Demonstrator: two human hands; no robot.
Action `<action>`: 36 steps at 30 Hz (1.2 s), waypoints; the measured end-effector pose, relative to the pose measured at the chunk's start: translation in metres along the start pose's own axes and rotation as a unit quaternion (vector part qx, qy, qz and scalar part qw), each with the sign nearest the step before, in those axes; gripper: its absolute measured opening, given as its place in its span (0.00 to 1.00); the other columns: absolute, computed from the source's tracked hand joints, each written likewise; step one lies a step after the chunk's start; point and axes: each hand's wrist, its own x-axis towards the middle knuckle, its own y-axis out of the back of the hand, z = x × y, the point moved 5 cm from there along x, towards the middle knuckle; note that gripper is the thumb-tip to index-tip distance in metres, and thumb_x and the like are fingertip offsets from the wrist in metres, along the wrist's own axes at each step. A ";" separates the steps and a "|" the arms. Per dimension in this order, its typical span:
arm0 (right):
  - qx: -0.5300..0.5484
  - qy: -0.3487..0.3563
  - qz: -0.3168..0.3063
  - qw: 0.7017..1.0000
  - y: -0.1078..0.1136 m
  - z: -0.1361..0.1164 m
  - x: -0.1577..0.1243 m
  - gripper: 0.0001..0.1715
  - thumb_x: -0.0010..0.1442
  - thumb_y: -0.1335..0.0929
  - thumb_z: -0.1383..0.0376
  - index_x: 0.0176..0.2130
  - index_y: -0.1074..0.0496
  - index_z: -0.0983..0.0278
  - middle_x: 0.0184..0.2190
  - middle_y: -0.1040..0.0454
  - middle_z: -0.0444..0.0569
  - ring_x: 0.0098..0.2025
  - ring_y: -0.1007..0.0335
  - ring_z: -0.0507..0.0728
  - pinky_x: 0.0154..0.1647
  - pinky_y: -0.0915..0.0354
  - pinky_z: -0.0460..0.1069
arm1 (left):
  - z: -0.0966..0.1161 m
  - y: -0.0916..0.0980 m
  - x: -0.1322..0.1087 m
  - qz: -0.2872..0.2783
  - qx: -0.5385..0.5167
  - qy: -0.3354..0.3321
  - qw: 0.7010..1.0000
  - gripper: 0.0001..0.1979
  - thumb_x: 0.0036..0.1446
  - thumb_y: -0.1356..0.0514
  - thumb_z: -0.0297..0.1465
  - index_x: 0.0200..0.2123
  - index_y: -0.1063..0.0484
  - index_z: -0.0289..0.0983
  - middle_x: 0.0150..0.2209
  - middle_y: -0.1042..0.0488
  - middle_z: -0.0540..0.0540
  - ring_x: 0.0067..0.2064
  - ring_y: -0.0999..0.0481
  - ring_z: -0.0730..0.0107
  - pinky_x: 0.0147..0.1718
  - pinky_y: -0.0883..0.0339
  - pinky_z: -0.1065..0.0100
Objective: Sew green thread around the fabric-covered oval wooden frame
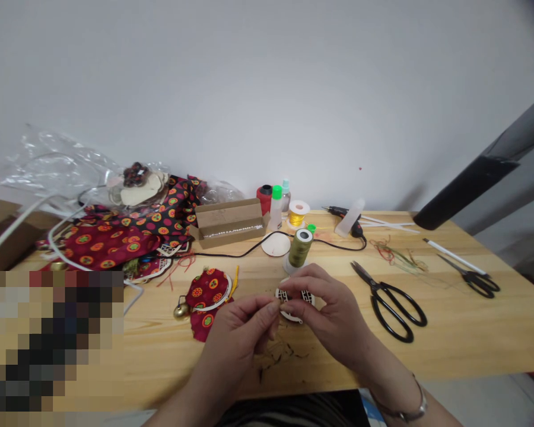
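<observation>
L hand (244,332) & R hand (333,320) meet at near edge of table (471,338), both at a small lattice disc (293,299).

Head view: L hand's thumb & forefinger are pinched tight at the disc's left rim; on the rim or a thread, can't tell. R hand is clamped on the disc from right & top, hiding most of it. Disc sits just above dark thread scraps (280,356). Olive spool (299,248) stands right behind the fingers. Red pouch (207,293) w/ brass bell (181,309) lies just left. Black scissors (389,302) lie near on the right, 2nd pair (474,279) well apart. Black cord (231,254) runs in front of cardboard box (229,222).
</observation>
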 end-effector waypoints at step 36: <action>0.016 -0.027 -0.025 0.999 -0.001 -0.001 0.006 0.07 0.58 0.34 0.71 0.28 0.29 0.64 0.27 0.32 0.44 0.32 0.33 0.51 0.33 0.35 0.46 | 0.011 -0.007 -0.001 -0.009 0.047 -0.032 0.998 0.07 0.49 0.34 0.34 0.25 0.21 0.36 0.19 0.30 0.51 0.22 0.39 0.77 0.22 0.46 0.74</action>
